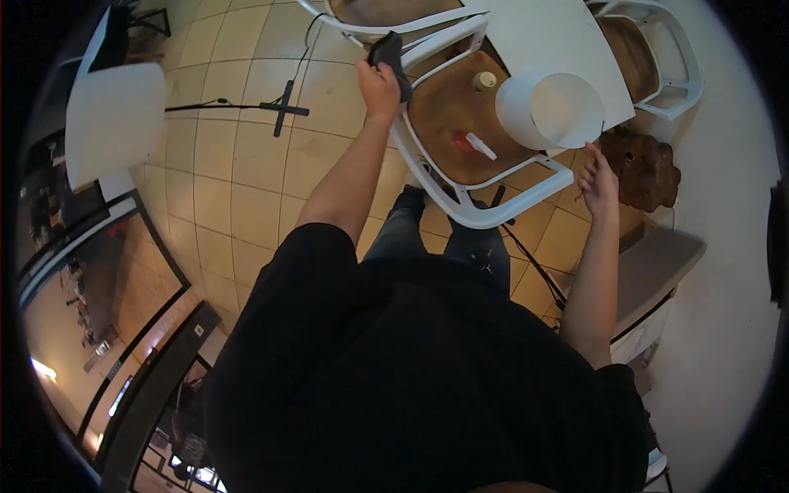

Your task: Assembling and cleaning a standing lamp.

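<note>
My left hand [378, 89] is closed around a dark grey cloth [386, 54], beside the backrest of a white chair [460, 212] with a brown seat [436, 111]. At the right, the fingers of my right hand [601, 182] meet the near rim of a white, open-ended cylinder [518, 107]; its kind is unclear. The cylinder overlaps the chair seat and the white table's edge. On the seat lie a white tube-like piece [482, 146] with a red part [462, 141] and a small cream round container [485, 80].
The white table [546, 37] lies beyond the chair, with another white chair [682, 57] at its right. A brown carved wooden piece [649, 172] stands by the pale wall. A black cross-shaped stand base [285, 108] with a cable rests on the tiled floor [222, 164].
</note>
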The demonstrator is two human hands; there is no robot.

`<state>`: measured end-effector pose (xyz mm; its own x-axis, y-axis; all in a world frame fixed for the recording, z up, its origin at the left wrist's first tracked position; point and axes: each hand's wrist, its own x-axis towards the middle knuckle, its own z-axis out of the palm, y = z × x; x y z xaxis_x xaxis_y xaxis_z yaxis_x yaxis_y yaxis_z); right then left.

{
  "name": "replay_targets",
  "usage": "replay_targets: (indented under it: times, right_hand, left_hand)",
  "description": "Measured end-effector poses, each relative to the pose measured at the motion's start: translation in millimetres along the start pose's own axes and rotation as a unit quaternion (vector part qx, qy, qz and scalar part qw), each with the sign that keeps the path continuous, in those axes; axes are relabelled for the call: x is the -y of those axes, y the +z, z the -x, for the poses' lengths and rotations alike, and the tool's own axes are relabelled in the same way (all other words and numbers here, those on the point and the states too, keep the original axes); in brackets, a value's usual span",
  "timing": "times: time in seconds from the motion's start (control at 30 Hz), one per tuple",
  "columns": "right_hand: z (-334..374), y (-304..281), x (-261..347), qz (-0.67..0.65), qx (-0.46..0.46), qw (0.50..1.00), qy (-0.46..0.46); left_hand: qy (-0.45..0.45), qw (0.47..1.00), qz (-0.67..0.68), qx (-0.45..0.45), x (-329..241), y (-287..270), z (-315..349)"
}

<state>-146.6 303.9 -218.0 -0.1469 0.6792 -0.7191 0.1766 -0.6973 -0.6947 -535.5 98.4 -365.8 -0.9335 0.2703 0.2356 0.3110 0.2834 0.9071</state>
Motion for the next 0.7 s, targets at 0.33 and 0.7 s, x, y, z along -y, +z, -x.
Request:
replay_targets:
  times: [0.33,0.7]
  right_hand:
    - [146.7,27.3,-117.9,0.034,0.067,0.997,0.015]
    - [268.7,139.3,-239.1,0.293,0.409,0.862,-0.067]
  left_hand:
    - [-0.149,0.917,0.232,0.29,-63.8,-137.9,125.0]
    - [-0.133,0.799,0.237,0.536,-89.9,-287.8,215.9]
